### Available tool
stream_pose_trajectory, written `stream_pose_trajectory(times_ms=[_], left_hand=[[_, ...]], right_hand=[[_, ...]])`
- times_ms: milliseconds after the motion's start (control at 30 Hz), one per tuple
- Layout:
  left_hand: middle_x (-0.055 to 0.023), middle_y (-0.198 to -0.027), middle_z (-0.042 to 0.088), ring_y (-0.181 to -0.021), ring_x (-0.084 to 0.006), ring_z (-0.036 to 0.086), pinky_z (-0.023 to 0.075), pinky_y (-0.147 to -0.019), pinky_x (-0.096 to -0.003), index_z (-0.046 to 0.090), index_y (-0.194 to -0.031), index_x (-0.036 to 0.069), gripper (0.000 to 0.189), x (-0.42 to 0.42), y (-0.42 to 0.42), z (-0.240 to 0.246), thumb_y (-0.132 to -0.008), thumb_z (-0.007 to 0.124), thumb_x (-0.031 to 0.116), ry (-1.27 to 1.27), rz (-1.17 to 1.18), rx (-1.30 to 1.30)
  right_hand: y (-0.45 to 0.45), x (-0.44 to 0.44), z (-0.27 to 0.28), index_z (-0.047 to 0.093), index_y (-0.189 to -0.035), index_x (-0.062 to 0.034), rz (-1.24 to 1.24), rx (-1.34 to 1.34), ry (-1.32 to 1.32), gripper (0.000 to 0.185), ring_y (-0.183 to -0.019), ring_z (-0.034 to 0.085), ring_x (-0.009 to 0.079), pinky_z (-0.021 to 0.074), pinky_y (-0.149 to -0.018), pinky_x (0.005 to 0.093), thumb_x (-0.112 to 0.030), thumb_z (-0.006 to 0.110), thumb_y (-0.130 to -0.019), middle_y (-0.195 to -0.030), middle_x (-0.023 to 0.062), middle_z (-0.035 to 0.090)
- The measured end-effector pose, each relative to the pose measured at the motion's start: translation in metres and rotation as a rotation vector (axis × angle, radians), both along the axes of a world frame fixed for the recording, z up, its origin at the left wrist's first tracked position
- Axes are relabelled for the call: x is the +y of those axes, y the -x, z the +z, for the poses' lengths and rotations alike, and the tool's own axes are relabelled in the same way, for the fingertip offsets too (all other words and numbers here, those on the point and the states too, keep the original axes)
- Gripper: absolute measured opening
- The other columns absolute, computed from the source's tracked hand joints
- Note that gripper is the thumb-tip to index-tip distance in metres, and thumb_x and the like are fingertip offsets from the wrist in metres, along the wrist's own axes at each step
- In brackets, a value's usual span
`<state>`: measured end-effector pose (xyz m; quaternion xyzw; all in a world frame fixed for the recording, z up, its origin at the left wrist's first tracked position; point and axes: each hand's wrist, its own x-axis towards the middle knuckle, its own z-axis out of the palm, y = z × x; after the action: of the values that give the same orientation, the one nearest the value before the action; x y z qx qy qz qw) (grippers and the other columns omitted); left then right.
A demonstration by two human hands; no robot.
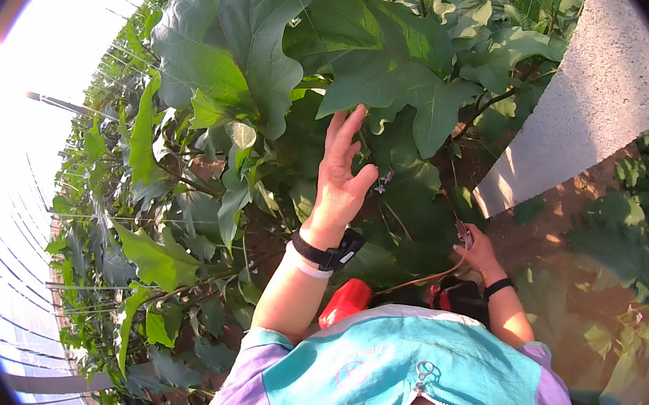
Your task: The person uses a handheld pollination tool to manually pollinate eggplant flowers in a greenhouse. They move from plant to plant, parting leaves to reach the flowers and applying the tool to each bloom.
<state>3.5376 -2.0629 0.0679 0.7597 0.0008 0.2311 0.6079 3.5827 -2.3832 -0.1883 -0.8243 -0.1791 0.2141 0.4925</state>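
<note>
My left hand (343,172) is raised among the large leaves, fingers apart, holding nothing; its fingertips are at the lower edge of a broad lobed green leaf (382,74). A black strap and a white band circle that wrist. Lower and to the right, my right hand (477,252) is closed around a small metal hand tool (463,233) that points up into the plants. A thin brown tube or cord (431,278) runs from near the tool towards a red object (346,303) at my waist. Small purple flowers (384,181) show between my hands.
Leafy plants, some with eggplant-like leaves (229,38), surround me. A pale rough slab or post (587,110) crosses the upper right, with bare soil (535,238) beneath. Thin strings (184,222) run through the foliage at the left. More plants (628,240) grow at the right.
</note>
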Motion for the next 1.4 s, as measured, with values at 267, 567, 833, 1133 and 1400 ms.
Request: stream_pose_trajectory(times_ms=[267,567,833,1133,1400], left_hand=[[-0.0218,-0.138,0.051,-0.123,-0.0266,0.052,0.0417,-0.105,-0.0340,0.032,-0.152,0.000,0.078,-0.016,-0.099,0.015,-0.082,0.064,0.011,0.058,0.020,0.149],[-0.0172,-0.131,0.059,-0.110,-0.0203,0.059,0.0462,-0.097,-0.0297,0.041,-0.147,-0.003,0.070,-0.047,-0.160,0.041,-0.082,0.062,0.012,-0.227,-0.138,-0.061],[-0.0209,-0.140,0.051,-0.129,-0.0404,0.046,0.0341,-0.112,-0.0487,0.046,-0.146,0.007,0.081,-0.105,-0.154,0.022,-0.071,0.075,0.018,-1.033,-0.104,-0.372],[-0.0231,-0.157,0.030,-0.147,-0.0414,0.027,0.0133,-0.116,-0.0655,0.059,-0.134,0.005,0.062,-0.183,-0.040,-0.099,-0.082,0.066,0.038,-0.882,-0.283,-0.212],[-0.0336,-0.157,0.020,-0.147,-0.0465,0.023,0.0189,-0.121,-0.0490,0.010,-0.157,-0.005,0.111,-0.119,0.026,-0.126,-0.073,0.076,0.025,-0.633,-0.104,0.170]], right_hand=[[0.006,-0.046,-0.001,0.058,-0.122,-0.0063,-0.142,-0.017,-0.070,0.053,-0.092,0.068,0.0273,0.0531,-0.084,0.0369,-0.013,0.079,-0.074,-0.100,0.0130,0.069],[0.005,-0.049,-0.012,0.057,-0.123,-0.0063,-0.195,0.019,-0.103,0.053,-0.096,0.067,0.0289,0.0524,-0.085,0.0373,-0.016,0.079,-0.075,-0.104,0.0130,0.068],[-0.043,-0.013,-0.008,0.055,-0.126,-0.0020,-0.251,-0.038,-0.253,0.055,-0.097,0.066,0.0228,0.0521,-0.088,0.0344,-0.012,0.078,-0.078,-0.107,0.0123,0.068],[-0.062,0.003,-0.015,0.056,-0.129,-0.0017,-0.060,-0.012,-0.109,0.055,-0.104,0.065,0.0204,0.0508,-0.091,0.0330,-0.010,0.077,-0.079,-0.113,0.0122,0.069],[-0.052,0.013,-0.019,0.059,-0.125,-0.0003,-0.112,0.021,-0.133,0.048,-0.104,0.064,0.0185,0.0496,-0.090,0.0314,-0.008,0.076,-0.080,-0.112,0.0131,0.070]])
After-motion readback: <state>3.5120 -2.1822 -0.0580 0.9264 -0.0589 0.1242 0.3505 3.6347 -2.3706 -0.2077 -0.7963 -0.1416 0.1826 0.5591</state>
